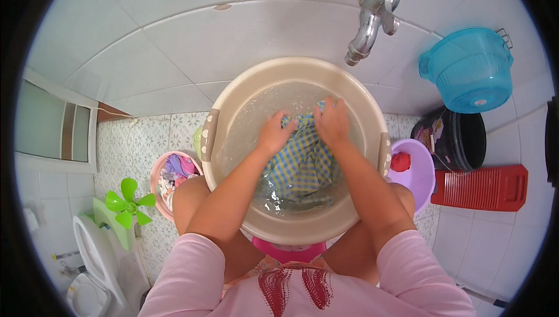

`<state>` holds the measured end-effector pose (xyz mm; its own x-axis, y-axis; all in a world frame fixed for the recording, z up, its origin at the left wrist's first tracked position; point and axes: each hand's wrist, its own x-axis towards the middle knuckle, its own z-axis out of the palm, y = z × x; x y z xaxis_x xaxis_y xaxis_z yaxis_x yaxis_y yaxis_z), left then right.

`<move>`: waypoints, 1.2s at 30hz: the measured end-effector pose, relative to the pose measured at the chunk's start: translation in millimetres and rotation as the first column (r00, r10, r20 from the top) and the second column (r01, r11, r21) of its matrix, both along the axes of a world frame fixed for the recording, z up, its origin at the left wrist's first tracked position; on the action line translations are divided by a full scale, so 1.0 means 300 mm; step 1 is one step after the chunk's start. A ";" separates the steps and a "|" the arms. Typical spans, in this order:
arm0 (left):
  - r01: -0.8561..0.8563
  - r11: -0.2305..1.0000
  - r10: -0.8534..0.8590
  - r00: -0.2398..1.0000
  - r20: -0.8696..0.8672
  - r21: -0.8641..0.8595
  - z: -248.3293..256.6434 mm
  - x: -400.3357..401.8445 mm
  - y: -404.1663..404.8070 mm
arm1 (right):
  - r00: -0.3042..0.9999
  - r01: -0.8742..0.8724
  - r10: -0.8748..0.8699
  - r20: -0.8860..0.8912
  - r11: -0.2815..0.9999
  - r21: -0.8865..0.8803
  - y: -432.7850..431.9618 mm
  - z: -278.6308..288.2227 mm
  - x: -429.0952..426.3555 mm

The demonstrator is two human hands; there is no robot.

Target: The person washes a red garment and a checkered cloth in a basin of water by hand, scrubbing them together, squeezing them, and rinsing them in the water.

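Note:
A large beige plastic basin stands before me between my knees, holding cloudy water. In it lies a blue and yellow checked cloth, partly under the surface and spread toward me. My left hand grips the cloth's far edge at its left corner, with the fingers curled over it. At the right end of that same edge, my right hand holds a bunched part of the fabric. Some of the fingertips are hidden by the hands and the cloth.
A metal tap juts from the wall above the basin's far right. On the left are a pink basin of clothes and a green fan. A purple basin, black bucket, blue basket and red washboard are right.

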<state>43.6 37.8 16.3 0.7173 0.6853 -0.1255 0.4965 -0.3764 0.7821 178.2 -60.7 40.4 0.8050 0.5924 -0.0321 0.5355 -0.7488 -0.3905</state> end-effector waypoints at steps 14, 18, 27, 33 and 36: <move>0.222 0.973 -0.185 0.918 -0.350 0.066 0.146 -0.074 0.039 | 0.931 0.015 -0.051 -0.362 0.995 -0.102 -0.032 -0.131 0.066; 0.313 0.948 -0.290 0.765 -0.575 -0.062 0.224 -0.074 -0.082 | 0.984 0.047 -0.007 -0.179 0.974 0.221 -0.021 -0.097 -0.031; 0.465 0.880 -0.335 0.751 -0.569 0.096 -0.090 -0.085 -0.044 | 0.870 -0.417 0.360 -0.337 0.902 -0.113 -0.066 -0.116 -0.062; 0.502 0.833 -0.277 0.740 -0.613 0.230 -0.173 -0.098 0.051 | 0.930 -0.368 0.338 -0.148 0.866 -0.337 -0.059 -0.142 0.006; 0.204 0.979 -0.177 0.908 -0.380 0.030 0.063 -0.059 0.047 | 0.900 -0.264 0.213 -0.381 0.961 -0.086 -0.070 -0.151 0.026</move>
